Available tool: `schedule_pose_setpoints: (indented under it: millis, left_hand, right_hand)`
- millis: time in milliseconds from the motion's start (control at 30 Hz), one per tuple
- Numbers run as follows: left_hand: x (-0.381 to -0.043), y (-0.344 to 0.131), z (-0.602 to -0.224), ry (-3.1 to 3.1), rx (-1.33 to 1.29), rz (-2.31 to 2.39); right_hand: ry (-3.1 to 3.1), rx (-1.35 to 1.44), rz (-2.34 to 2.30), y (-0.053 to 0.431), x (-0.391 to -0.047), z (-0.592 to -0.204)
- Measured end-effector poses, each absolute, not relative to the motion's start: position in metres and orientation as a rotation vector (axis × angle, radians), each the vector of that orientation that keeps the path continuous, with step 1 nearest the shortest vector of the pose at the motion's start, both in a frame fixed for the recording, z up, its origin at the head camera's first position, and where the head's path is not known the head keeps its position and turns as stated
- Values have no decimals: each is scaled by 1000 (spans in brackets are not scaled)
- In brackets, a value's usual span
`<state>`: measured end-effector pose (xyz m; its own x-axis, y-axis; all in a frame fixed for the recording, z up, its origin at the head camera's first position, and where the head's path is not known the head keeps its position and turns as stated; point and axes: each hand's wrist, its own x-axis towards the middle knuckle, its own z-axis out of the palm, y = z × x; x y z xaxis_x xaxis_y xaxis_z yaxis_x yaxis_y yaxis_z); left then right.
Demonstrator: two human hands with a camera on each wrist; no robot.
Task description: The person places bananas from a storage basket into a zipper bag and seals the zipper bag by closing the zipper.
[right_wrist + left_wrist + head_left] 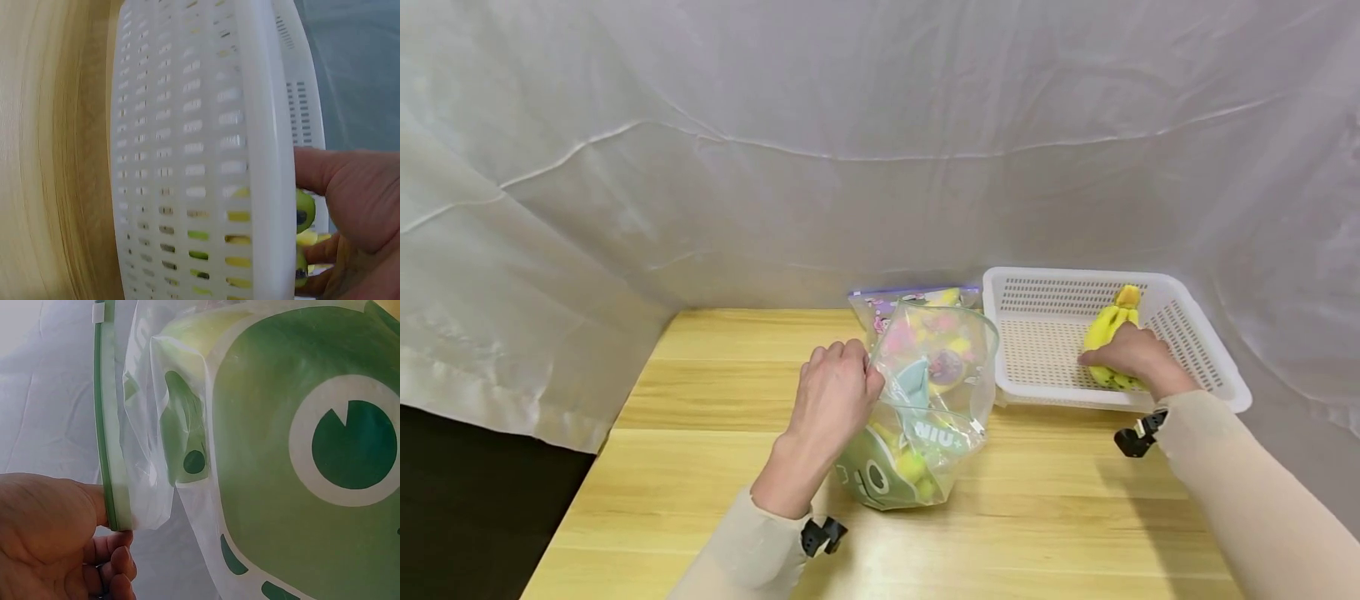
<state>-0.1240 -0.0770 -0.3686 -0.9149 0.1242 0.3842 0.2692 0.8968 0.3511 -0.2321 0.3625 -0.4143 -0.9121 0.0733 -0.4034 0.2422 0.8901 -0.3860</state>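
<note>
A clear zip bag with a green cartoon print (880,475) stands open on the table, yellow-green things showing inside it. My left hand (838,392) pinches the rim of this bag at its left side. In the left wrist view the thumb and fingers meet on the green zip strip (106,425). Over in the white basket (1022,342), my right hand (1131,354) grips a bunch of bananas (1105,329) from above. Through the slots in the right wrist view, green banana tips (304,209) and yellow parts show beside the fingers.
Behind the green-print bag lies another zip bag with a purple strip (917,293), partly hidden. The basket stands at the table's back right. A pale curtain (850,208) hangs behind the wooden table (715,400), and a dark area (467,508) lies beyond its left edge.
</note>
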Motion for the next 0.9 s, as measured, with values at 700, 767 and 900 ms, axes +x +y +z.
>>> schedule_pose_setpoints:
  millis: [700,767,900]
  left_hand:
    - [-125,-78,-368,-2716,-289,-560]
    - [-125,-78,-367,-2718,-288,-558]
    - [-124,-77,-366,-2725,-291,-563]
  right_hand:
    - [2916,-37,-478,367,-238,-420]
    - [2995,2,-415,358,-238,-420]
    - [3109,-1,-235,338,-237,-430]
